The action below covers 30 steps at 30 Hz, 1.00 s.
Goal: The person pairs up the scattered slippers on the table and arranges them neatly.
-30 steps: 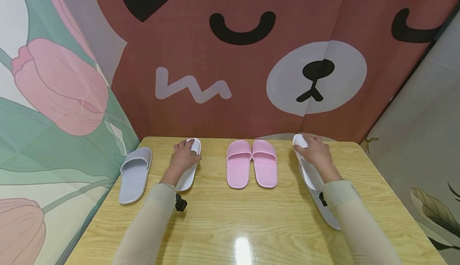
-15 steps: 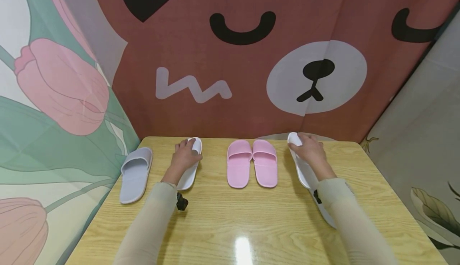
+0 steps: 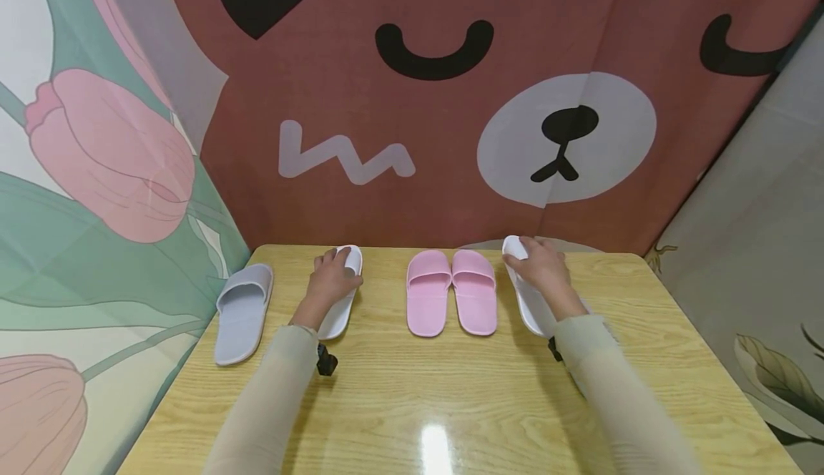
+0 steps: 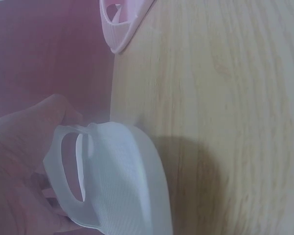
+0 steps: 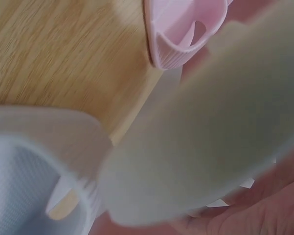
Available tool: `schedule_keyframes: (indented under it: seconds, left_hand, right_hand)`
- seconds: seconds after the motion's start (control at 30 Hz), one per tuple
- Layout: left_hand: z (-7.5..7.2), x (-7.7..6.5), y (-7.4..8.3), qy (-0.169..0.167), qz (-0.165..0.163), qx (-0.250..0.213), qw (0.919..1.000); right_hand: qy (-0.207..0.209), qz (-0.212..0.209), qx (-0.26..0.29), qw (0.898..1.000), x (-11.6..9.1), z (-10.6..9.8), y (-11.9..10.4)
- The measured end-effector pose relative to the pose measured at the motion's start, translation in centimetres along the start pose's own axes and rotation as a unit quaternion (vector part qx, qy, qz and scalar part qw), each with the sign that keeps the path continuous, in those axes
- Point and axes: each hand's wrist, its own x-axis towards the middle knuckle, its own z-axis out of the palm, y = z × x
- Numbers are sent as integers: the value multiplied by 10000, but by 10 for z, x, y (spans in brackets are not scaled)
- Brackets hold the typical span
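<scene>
My left hand (image 3: 330, 280) grips a white slipper (image 3: 336, 320) by its strap, fingers and thumb on either side. In the left wrist view, the toe opening and side of this white slipper (image 4: 120, 181) show beside the fingers. Over at the right, my right hand (image 3: 543, 269) holds the front of another white slipper (image 3: 528, 303), raised and slanting, its heel toward me. The sole of that white slipper (image 5: 200, 132) fills much of the right wrist view, blurred. Below it lies a grey slipper (image 5: 44, 129), mostly hidden by my forearm in the head view.
Two pink slippers (image 3: 428, 310) stand side by side at the back middle of the wooden table (image 3: 386, 403). A grey slipper (image 3: 239, 328) lies near the left edge. A bear-print curtain (image 3: 347, 217) hangs behind the table's back edge.
My right hand has moved left with its white slipper, away from the grey slipper and toward the pink pair. The left hand and its white slipper have hardly moved.
</scene>
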Motion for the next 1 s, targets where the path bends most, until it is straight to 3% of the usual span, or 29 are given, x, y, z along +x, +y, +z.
schedule_keyframes:
  seconds: [0.3,1.0]
  left_hand:
    - [2,-1,-1,-39,15,-92,9999]
    - [8,8,-2,-78,-29,-129,9999]
  right_hand:
    - [-179,153,90,9997,2,5,-13]
    - [21,-38,130,9999,7,16,-38]
